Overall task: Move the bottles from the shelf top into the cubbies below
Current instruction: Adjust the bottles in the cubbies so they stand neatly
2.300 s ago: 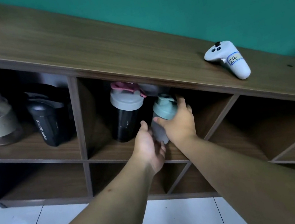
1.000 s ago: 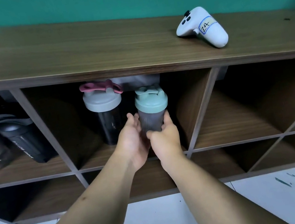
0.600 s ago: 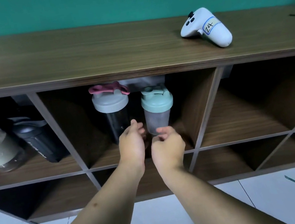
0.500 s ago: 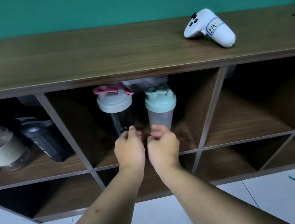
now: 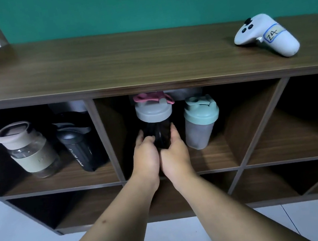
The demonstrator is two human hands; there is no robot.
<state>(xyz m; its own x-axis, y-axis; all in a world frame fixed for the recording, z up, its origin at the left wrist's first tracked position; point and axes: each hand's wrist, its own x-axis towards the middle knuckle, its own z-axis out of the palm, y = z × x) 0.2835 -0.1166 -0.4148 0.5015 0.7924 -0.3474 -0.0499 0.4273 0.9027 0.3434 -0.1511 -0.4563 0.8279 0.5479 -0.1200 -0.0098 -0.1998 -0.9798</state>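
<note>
Now, black bottle (image 5: 157, 135): stands in the middle cubby (image 5: 219, 152), beside the green-lid bottle (image 5: 199, 128).
Hands: left hand (image 5: 146, 157) and right hand (image 5: 175, 154) press its two sides.
Feel: probably light, hard, smooth and slippery.
Best hold: low on the body, not the lid.

- Middle upper cubby (image 5: 246, 126) of the brown wooden shelf: a dark shaker bottle with grey lid and pink loop (image 5: 155, 121) stands left, a frosted shaker with mint lid (image 5: 200, 122) just right of it
- Right of the mint shaker, bare floor up to the slanted divider
- Both lids sit close under the shelf top
</note>
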